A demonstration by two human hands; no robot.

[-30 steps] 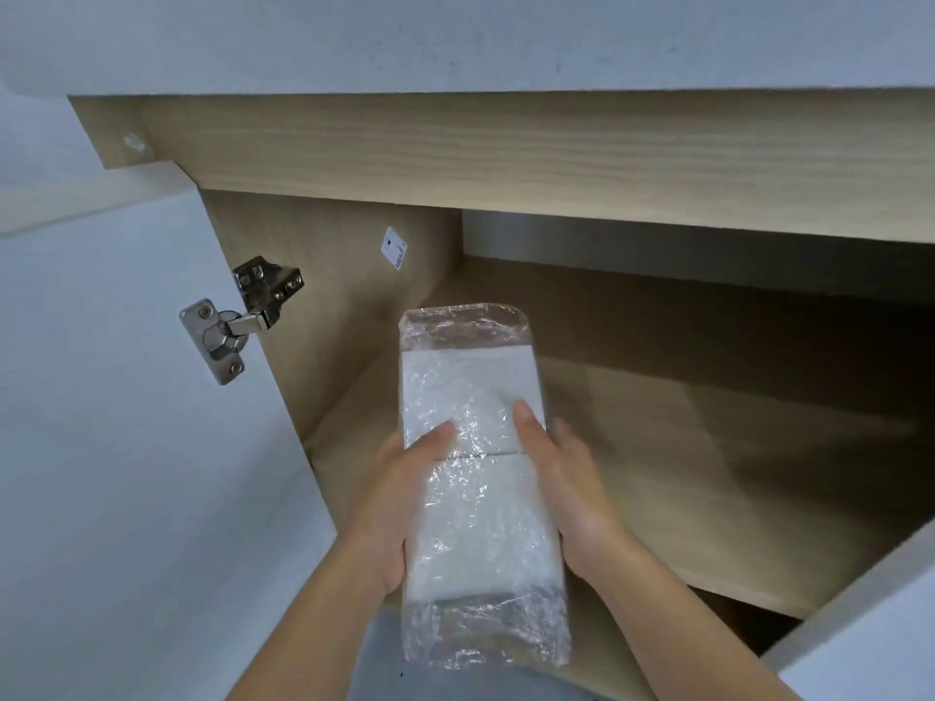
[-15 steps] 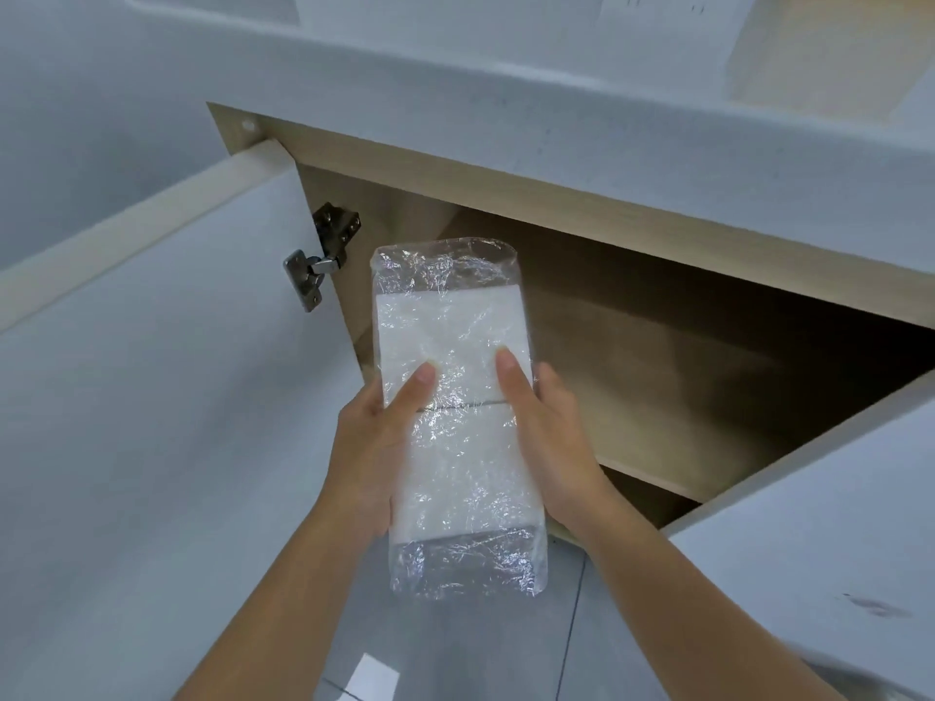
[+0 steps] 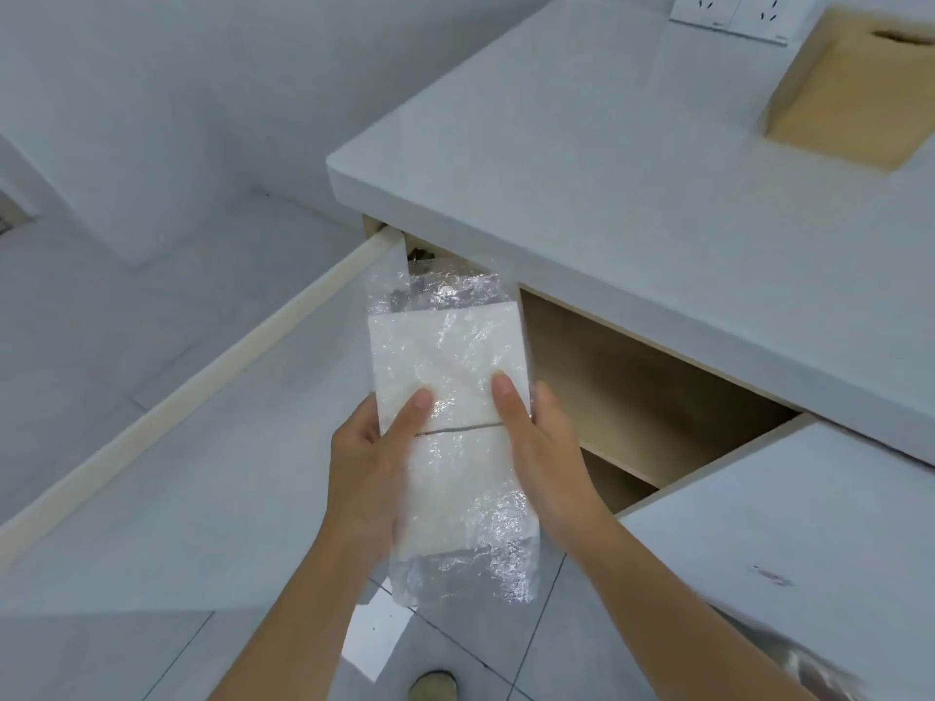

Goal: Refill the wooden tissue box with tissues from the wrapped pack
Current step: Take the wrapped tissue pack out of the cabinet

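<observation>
The wrapped pack (image 3: 455, 356) is a stack of white tissues in crinkled clear plastic. It hangs in the air in front of the open cabinet. My left hand (image 3: 369, 462) grips its left side with the thumb on top. My right hand (image 3: 541, 447) grips its right side the same way. The wooden tissue box (image 3: 850, 88) stands on the white countertop (image 3: 607, 184) at the far right, well above and beyond the pack. A dark slot shows in the box's top.
The cabinet (image 3: 642, 392) under the counter is open, with a bare wooden shelf inside. Its left door (image 3: 167, 447) swings out wide at my left; the right door (image 3: 789, 518) stands open at my right. Wall sockets (image 3: 728, 12) sit behind the counter. Grey floor tiles lie below.
Both hands have lifted the pack out of the cabinet and up. My view has risen from inside the cabinet to above the counter, so the wooden tissue box now shows.
</observation>
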